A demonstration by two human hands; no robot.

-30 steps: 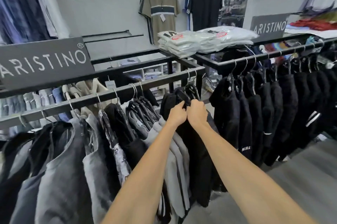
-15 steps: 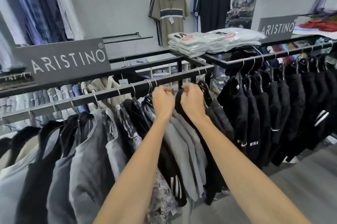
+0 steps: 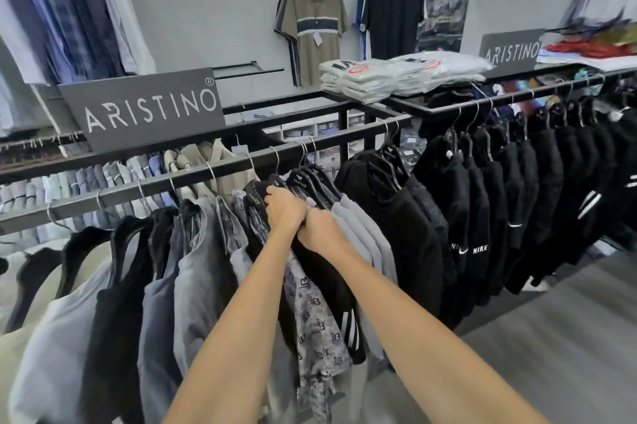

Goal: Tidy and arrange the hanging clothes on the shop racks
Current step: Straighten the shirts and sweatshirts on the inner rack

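my left hand (image 3: 284, 210) and right hand (image 3: 320, 230), fisted and touching, bunch a soft black garment (image 3: 331, 285) at mid-length of the square black metal rail (image 3: 206, 179), between a printed shirt (image 3: 317, 327) and smooth grey tops (image 3: 365, 227). my fingertips are buried in cloth.

I've got two bare forearms on my feed: left forearm (image 3: 234, 320) and right forearm (image 3: 413, 320), both uncovered from the bottom edge of view right up to the wrists. They're long and lean, broad near the lens and tapering toward the hands. The left hand (image 3: 284, 208) is bare, the right hand (image 3: 319, 230) too, knuckles plain. Anything worn higher up is out of view.
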